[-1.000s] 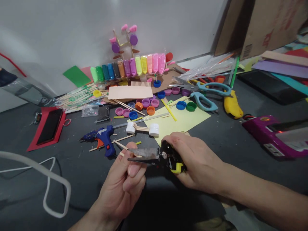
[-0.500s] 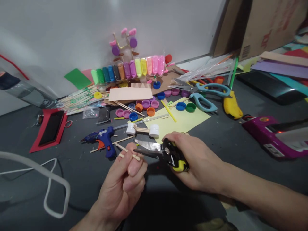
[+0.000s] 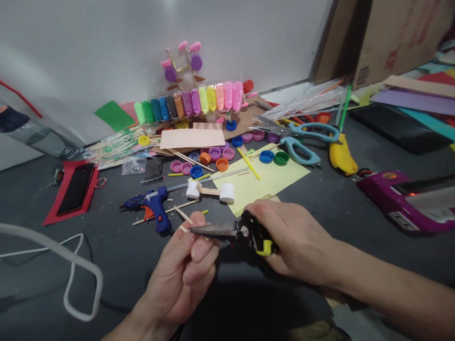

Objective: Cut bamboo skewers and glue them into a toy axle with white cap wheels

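Note:
Thin wooden sticks [image 3: 182, 215] are pinched between the thumb and fingers of my left hand [image 3: 183, 265], their ends poking out at the upper left. My right hand [image 3: 296, 237] is wrapped round the black and yellow handles of a pair of shears [image 3: 227, 230]. The shears' blades lie closed across my left fingertips, hiding part of the sticks. Just beyond, two white caps joined by wooden sticks [image 3: 210, 191] rest by a pale yellow sheet [image 3: 273, 182]. A blue glue gun [image 3: 158, 206] lies left of them.
Coloured bottle caps [image 3: 222, 164] and a row of clay packs [image 3: 192, 102] stand at the back. Light-blue-handled scissors [image 3: 302, 151], a yellow cutter [image 3: 343, 156] and a purple device [image 3: 401, 201] are on the right. A white cable [image 3: 85, 258] loops at the left.
The shears' blades have gone from open to closed across the stick end. A small yellow-green piece now shows just above my left fingertips.

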Demonstrator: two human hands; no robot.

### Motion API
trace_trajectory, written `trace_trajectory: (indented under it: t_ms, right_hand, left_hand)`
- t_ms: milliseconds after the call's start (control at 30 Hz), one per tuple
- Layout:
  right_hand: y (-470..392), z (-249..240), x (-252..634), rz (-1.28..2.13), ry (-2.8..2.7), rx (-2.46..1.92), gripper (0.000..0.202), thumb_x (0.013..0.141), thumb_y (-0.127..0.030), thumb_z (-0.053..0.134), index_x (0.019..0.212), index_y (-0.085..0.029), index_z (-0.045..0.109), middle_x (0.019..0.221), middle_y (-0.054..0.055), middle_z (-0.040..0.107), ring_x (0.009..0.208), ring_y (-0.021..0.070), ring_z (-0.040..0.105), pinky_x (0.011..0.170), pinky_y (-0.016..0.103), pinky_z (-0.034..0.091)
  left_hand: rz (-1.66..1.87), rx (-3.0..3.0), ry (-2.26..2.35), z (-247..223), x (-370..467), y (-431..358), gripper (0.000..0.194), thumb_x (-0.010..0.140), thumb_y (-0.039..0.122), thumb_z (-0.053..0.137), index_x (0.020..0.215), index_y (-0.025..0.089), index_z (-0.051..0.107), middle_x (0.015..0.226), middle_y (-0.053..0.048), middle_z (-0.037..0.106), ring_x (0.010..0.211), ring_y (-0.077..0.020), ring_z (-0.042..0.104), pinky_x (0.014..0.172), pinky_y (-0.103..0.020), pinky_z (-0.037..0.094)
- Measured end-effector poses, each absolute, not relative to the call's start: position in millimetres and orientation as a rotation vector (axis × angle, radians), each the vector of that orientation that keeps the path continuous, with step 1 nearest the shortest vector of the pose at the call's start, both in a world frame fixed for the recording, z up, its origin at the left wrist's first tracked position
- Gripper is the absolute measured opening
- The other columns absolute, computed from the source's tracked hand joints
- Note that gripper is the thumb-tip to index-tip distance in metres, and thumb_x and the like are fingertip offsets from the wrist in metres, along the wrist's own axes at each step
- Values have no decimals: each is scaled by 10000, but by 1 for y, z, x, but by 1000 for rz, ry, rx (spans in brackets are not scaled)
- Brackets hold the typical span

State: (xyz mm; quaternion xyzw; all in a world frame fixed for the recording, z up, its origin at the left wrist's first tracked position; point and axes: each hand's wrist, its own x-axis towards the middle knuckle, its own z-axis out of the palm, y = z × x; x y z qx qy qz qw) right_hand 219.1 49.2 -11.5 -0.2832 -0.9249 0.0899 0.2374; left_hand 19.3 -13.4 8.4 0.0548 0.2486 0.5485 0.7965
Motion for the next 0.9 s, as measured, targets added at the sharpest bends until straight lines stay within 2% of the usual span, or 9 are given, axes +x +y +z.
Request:
trace_trajectory:
  t_ms: [100, 200, 433, 567, 767, 900]
  right_hand:
    - [51, -12, 220, 242, -2511, -764, 352, 633, -76, 456, 972, -119, 538, 788, 122, 651, 671, 257, 609, 578, 336, 486]
    - [54, -12, 219, 308, -2423, -774, 344, 691, -105, 483, 1034, -107, 518, 814, 117, 639, 679, 238, 598, 601, 326, 487]
    - [54, -10, 215, 351, -2455, -766, 278, 754, -154, 501, 1031, -120, 508, 802, 107, 605, 652, 220, 556, 588, 327, 469]
    - [51, -10, 215, 320, -2488, -758, 284, 738, -141, 487, 1021, -126, 501, 803, 115, 613, 666, 230, 566, 600, 339, 485]
    - [51, -13, 218, 261, -2526, -775, 344, 657, -92, 464, 993, -134, 519, 791, 114, 636, 681, 250, 593, 594, 343, 489]
    - [53, -15, 218, 349, -2466, -778, 368, 685, -106, 483, 1051, -133, 506, 839, 115, 658, 705, 246, 622, 612, 337, 499]
  left_hand:
    - [1192, 86, 505, 7, 20, -14, 163, 873, 183, 707, 737, 138, 627, 582, 77, 492, 381, 11, 214, 387, -92, 232]
    - [1195, 43, 505, 10, 19, -12, 150, 840, 151, 736, 725, 121, 646, 588, 63, 527, 386, 16, 241, 376, -91, 205]
    - [1185, 41, 578, 16, 20, -9, 197, 746, 117, 811, 677, 120, 626, 544, 83, 503, 368, 26, 186, 363, -100, 163]
    - [1189, 46, 588, 15, 20, -11, 221, 754, 129, 805, 661, 125, 605, 542, 86, 487, 372, 21, 189, 369, -99, 184]
    - [1182, 103, 556, 12, 20, -13, 213, 858, 173, 718, 685, 141, 598, 568, 88, 455, 374, 11, 196, 381, -93, 237]
    - [1187, 76, 552, 12, 20, -12, 215, 841, 187, 741, 678, 135, 610, 561, 81, 474, 372, 10, 221, 378, -81, 262]
